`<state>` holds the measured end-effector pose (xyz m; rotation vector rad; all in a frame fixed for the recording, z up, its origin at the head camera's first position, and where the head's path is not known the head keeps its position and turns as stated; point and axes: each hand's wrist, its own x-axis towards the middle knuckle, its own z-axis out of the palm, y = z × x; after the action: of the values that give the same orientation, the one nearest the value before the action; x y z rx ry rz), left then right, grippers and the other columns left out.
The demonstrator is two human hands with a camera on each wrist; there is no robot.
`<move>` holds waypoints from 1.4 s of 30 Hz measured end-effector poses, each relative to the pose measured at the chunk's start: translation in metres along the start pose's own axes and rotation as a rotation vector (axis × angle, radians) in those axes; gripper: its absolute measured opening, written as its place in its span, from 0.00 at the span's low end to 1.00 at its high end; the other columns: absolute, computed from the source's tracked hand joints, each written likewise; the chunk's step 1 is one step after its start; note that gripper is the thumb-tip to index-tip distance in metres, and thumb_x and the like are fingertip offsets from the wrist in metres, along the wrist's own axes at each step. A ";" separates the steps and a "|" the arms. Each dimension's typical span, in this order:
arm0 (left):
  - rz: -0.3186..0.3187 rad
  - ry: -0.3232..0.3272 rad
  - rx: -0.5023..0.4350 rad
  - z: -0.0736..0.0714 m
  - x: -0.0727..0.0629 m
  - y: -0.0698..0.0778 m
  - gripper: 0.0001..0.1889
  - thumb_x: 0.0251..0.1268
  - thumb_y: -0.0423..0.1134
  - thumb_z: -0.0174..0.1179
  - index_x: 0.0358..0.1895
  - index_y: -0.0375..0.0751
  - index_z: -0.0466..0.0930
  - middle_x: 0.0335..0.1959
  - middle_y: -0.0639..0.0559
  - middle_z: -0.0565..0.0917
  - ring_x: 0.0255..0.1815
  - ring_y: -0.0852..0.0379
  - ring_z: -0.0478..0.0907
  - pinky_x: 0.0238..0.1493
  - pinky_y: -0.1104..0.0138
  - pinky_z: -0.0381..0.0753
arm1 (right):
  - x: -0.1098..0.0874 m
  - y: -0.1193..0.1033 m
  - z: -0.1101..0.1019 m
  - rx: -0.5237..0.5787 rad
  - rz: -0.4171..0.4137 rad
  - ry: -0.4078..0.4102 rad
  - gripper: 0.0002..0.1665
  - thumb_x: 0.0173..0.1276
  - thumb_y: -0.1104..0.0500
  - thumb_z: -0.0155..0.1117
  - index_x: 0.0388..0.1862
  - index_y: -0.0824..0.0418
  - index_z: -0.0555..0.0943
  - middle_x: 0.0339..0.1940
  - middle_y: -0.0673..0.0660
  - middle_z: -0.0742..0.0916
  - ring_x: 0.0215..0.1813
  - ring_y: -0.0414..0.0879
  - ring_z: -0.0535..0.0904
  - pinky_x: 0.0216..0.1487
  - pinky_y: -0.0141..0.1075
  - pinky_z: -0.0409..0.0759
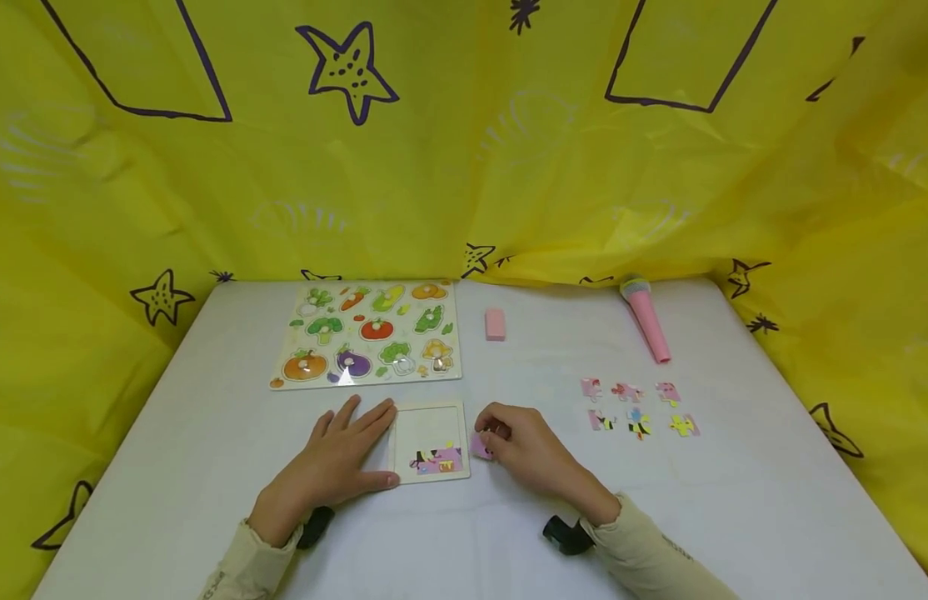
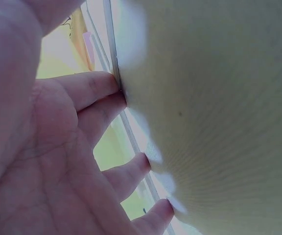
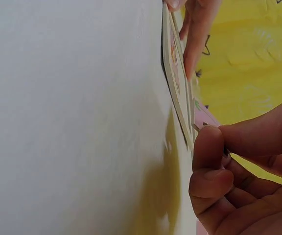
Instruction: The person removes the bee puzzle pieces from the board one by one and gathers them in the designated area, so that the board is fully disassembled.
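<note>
A square puzzle tray (image 1: 426,422) lies on the table with a few joined jigsaw pieces (image 1: 439,460) in its lower right corner. My left hand (image 1: 336,458) is spread flat on its left side, the thumb and fingertips right at the rim. Just beyond the tray's right edge, my right hand (image 1: 531,448) pinches a pink jigsaw piece (image 1: 480,446) between thumb and fingers. In the right wrist view this puzzle piece (image 3: 203,115) is tilted up close beside the tray (image 3: 179,105), its lower part hidden by the fingertips.
Several loose jigsaw pieces (image 1: 636,423) lie in two rows at the right. Behind the tray sits a vegetable peg board (image 1: 366,362), with a pink block (image 1: 495,325) beside it. A pink toy microphone (image 1: 647,323) lies at the back right. Yellow cloth (image 1: 426,175) hangs around the table.
</note>
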<state>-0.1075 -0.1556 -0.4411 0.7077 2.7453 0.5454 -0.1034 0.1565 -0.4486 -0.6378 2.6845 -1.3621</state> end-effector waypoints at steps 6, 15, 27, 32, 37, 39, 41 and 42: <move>-0.007 0.000 -0.011 -0.001 -0.001 0.001 0.49 0.67 0.59 0.73 0.84 0.40 0.63 0.85 0.47 0.62 0.85 0.27 0.46 0.76 0.27 0.45 | -0.009 0.010 -0.013 -0.010 0.033 0.031 0.09 0.73 0.72 0.67 0.42 0.59 0.86 0.30 0.44 0.84 0.32 0.39 0.77 0.35 0.33 0.78; -0.006 -0.006 -0.012 -0.002 0.001 0.001 0.49 0.68 0.59 0.72 0.84 0.39 0.62 0.86 0.46 0.62 0.85 0.27 0.45 0.77 0.27 0.45 | -0.027 0.023 -0.035 -0.039 0.060 0.069 0.09 0.72 0.73 0.67 0.42 0.60 0.86 0.31 0.46 0.86 0.32 0.38 0.79 0.35 0.34 0.79; -0.012 -0.012 -0.011 -0.001 0.001 0.001 0.49 0.68 0.60 0.72 0.85 0.40 0.62 0.86 0.46 0.61 0.85 0.27 0.44 0.77 0.28 0.44 | -0.055 0.037 -0.067 -0.045 0.142 0.117 0.11 0.72 0.74 0.66 0.48 0.63 0.86 0.35 0.48 0.87 0.34 0.40 0.81 0.37 0.34 0.81; -0.001 -0.010 -0.009 -0.003 0.001 0.001 0.49 0.68 0.60 0.72 0.85 0.39 0.62 0.86 0.46 0.62 0.85 0.26 0.45 0.77 0.27 0.45 | -0.066 0.040 -0.078 0.007 0.187 0.153 0.08 0.72 0.72 0.69 0.48 0.65 0.84 0.33 0.50 0.86 0.33 0.41 0.84 0.35 0.33 0.82; 0.004 -0.008 -0.007 -0.002 0.001 0.001 0.49 0.68 0.59 0.72 0.85 0.39 0.62 0.86 0.46 0.62 0.85 0.26 0.45 0.76 0.27 0.46 | -0.074 0.046 -0.086 -0.016 0.181 0.188 0.08 0.71 0.73 0.70 0.45 0.64 0.85 0.32 0.50 0.86 0.31 0.41 0.83 0.33 0.32 0.82; 0.004 -0.008 -0.009 -0.002 0.002 0.001 0.49 0.68 0.59 0.72 0.85 0.39 0.61 0.86 0.46 0.62 0.85 0.26 0.45 0.77 0.27 0.46 | -0.077 0.048 -0.089 -0.023 0.190 0.199 0.08 0.71 0.73 0.71 0.45 0.64 0.86 0.32 0.50 0.86 0.30 0.41 0.82 0.32 0.32 0.82; 0.004 -0.006 -0.008 -0.001 0.002 0.001 0.49 0.68 0.59 0.73 0.85 0.39 0.62 0.86 0.46 0.62 0.85 0.26 0.45 0.76 0.27 0.46 | -0.081 0.051 -0.093 -0.027 0.213 0.202 0.08 0.72 0.72 0.71 0.45 0.63 0.86 0.31 0.51 0.86 0.29 0.41 0.82 0.31 0.33 0.82; 0.002 -0.005 -0.009 -0.001 0.002 0.001 0.49 0.68 0.59 0.73 0.85 0.39 0.62 0.86 0.46 0.62 0.85 0.27 0.45 0.77 0.27 0.46 | -0.082 0.052 -0.094 -0.026 0.226 0.201 0.07 0.72 0.72 0.71 0.46 0.64 0.87 0.31 0.51 0.85 0.28 0.41 0.82 0.30 0.33 0.82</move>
<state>-0.1090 -0.1544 -0.4398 0.7090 2.7358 0.5559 -0.0685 0.2872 -0.4426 -0.1977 2.8245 -1.3994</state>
